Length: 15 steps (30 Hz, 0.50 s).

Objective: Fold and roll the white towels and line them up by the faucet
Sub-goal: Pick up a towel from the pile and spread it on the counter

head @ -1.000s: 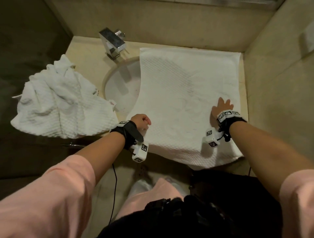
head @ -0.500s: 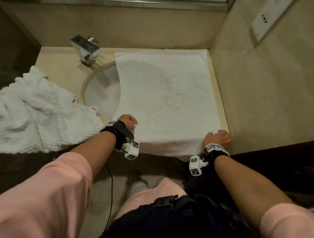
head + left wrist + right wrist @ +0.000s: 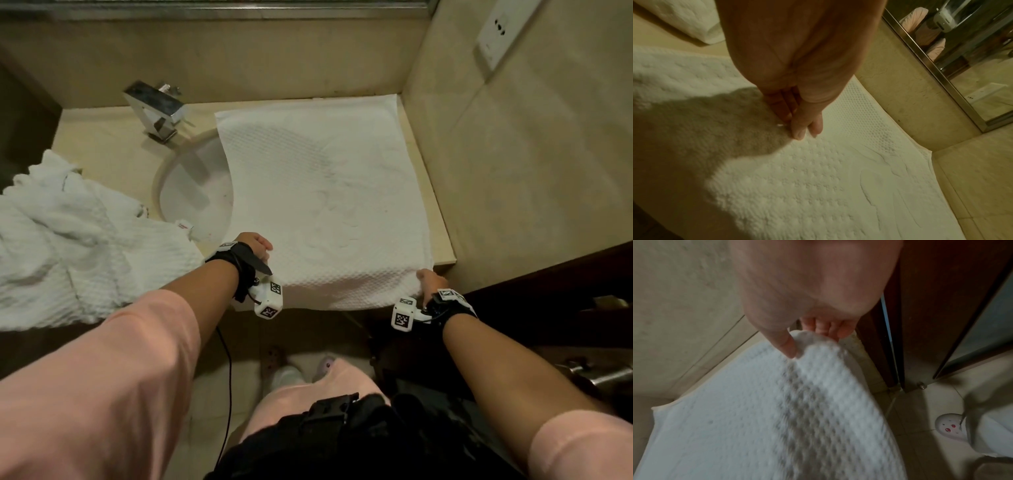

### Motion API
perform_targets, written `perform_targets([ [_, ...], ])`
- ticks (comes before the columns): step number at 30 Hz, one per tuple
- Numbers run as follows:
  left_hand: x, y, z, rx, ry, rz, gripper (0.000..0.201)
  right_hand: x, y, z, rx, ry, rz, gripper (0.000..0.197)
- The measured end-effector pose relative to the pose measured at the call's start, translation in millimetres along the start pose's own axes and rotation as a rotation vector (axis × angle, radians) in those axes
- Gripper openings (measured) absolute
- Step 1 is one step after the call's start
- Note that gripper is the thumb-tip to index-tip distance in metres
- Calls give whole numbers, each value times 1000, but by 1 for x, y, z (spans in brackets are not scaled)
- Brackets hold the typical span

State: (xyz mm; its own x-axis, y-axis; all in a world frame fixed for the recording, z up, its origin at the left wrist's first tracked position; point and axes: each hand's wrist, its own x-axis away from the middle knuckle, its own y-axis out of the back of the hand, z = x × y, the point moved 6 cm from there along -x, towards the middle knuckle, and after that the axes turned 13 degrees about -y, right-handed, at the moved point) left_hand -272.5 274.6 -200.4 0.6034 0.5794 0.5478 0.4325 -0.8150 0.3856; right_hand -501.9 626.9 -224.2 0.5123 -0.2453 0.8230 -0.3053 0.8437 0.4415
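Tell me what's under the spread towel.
The spread towel covers the counter and the sink bowl's right part. Anything else beneath is hidden.

both hands (image 3: 255, 245) (image 3: 432, 281) forward, fingers seemingly pinching

The left hand (image 3: 797, 68) reaches down onto the spread white towel (image 3: 818, 186), thumb and fingertips (image 3: 797, 131) seemingly pinching its pile, casting a shadow leftward. A crumpled towel (image 3: 686, 19) lies beyond; a framed mirror (image 3: 953, 68) stands at the right.
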Motion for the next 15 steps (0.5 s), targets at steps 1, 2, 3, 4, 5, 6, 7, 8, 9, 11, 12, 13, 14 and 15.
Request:
perform_targets([
  [1, 0, 0, 0, -2, -3, -1, 29, -4, 1, -3, -20, 21, 10, 46],
  [2, 0, 0, -1, -6, -5, -4, 29, -6, 1, -4, -40, 47, 24, 42],
  [3, 0, 0, -1, -11, -7, -7, 29, -6, 1, -4, -56, 74, 52, 36],
  [4, 0, 0, -1, -15, -9, -9, 28, -7, 0, -5, -76, 80, 73, 30],
  [5, 0, 0, -1, -16, -12, -9, 28, -9, 1, -7, -96, 78, 79, 25],
  [6, 0, 0, -1, -12, -13, -8, 28, -9, 3, -9, -108, 64, 61, 22],
  [7, 0, 0, -1, -4, -14, -4, 28, -10, 6, -12, -115, 44, 31, 17],
  [8, 0, 0, -1, 7, -14, -1, 28, -9, 9, -13, -110, 29, 0, 13],
  [9, -1, 0, -1, 16, -16, 1, 28, -10, 11, -12, -87, 32, -21, 12],
  [11, -1, 1, -1, 26, -19, 1, 27, -7, 13, -6, 16, 65, -40, 15],
  [12, -1, 1, -1, 27, -19, 3, 27, -3, 15, -3, 84, 91, -56, 19],
  [13, -2, 1, 0, 29, -19, 7, 27, -2, 18, 0, 157, 125, -85, 21],
  [14, -3, 1, 0, 32, -16, 11, 26, 0, 22, 3, 218, 158, -119, 23],
  [15, -3, 1, 1, 31, -13, 14, 26, 1, 26, 4, 245, 188, -149, 23],
])
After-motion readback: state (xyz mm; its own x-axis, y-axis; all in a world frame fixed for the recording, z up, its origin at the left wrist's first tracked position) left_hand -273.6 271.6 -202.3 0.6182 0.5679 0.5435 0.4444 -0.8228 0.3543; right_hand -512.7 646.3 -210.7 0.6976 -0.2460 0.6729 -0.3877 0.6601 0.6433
